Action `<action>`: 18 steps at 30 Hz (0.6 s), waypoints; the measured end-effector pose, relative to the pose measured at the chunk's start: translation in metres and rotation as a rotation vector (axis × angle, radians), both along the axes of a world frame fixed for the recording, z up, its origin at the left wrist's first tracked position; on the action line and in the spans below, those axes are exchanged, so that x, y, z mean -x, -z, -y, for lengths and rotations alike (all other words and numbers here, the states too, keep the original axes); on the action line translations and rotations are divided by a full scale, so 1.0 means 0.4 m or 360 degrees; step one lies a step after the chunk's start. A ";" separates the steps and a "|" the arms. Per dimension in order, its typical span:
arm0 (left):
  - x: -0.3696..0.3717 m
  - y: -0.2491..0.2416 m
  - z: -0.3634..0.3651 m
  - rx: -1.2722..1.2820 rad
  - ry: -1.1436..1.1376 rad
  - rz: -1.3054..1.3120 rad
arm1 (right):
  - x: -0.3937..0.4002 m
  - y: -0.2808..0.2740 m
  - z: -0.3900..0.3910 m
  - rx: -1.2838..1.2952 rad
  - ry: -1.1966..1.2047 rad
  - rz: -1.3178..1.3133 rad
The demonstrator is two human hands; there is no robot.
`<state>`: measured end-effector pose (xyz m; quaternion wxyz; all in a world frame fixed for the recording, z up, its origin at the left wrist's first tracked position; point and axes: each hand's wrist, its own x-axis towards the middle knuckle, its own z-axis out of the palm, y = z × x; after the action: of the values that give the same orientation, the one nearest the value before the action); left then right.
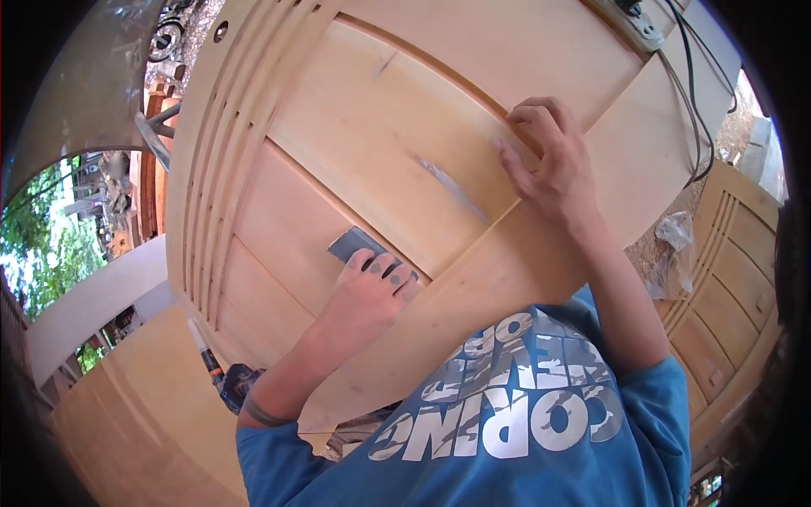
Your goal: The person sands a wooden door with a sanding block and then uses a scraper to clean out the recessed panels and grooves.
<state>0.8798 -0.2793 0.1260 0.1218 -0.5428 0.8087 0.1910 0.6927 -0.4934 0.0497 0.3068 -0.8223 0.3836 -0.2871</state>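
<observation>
My left hand point(372, 291) is closed on a dark grey piece of sandpaper point(359, 244), pressed flat to a wooden door point(338, 211) with recessed panels. The fingers cover part of the sandpaper, so whether a block sits under it cannot be told. Across the door, my right hand point(553, 165) holds nothing. Its fingers are loosely bent, the thumb stands apart, and the fingertips are by a long groove beside a panel. Between the hands, a pale streak point(452, 188) marks the panel.
A power strip point(644, 34) with black cables point(694, 110) lies at the door's far right corner. Another panelled door point(726, 287) is on the right, near a clear plastic bag point(673, 245). At the left, a tool with an orange band point(213, 367) is close to my forearm.
</observation>
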 end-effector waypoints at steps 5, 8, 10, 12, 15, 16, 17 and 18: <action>0.007 0.000 0.027 -0.0131 0.0017 0.0138 | 0.004 0.001 0.006 -0.0022 -0.0008 0.0001; 0.009 0.003 0.031 -0.0167 -0.0005 0.0163 | 0.006 -0.001 0.007 -0.0017 -0.0006 0.0004; 0.002 0.010 0.031 -0.0173 -0.0039 0.0186 | 0.007 0.000 0.007 -0.0020 -0.0004 0.0007; -0.033 0.017 0.041 -0.0154 -0.0062 0.0235 | 0.008 -0.002 0.008 -0.0022 0.0000 0.0014; -0.093 0.015 0.066 0.0035 -0.0105 0.0275 | 0.010 -0.002 0.004 -0.0039 -0.0012 0.0020; -0.073 0.015 0.050 0.0025 -0.0070 0.0249 | 0.011 0.000 0.004 -0.0041 -0.0013 0.0018; -0.037 0.021 0.025 0.0026 -0.0023 0.0223 | 0.011 0.001 0.010 -0.0032 -0.0003 0.0015; -0.006 0.024 0.010 0.0025 0.0025 0.0195 | 0.012 0.001 0.014 -0.0038 0.0004 0.0035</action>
<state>0.8823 -0.2832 0.1162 0.1683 -0.5480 0.8055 0.1501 0.6880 -0.4990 0.0491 0.3204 -0.8150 0.3847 -0.2919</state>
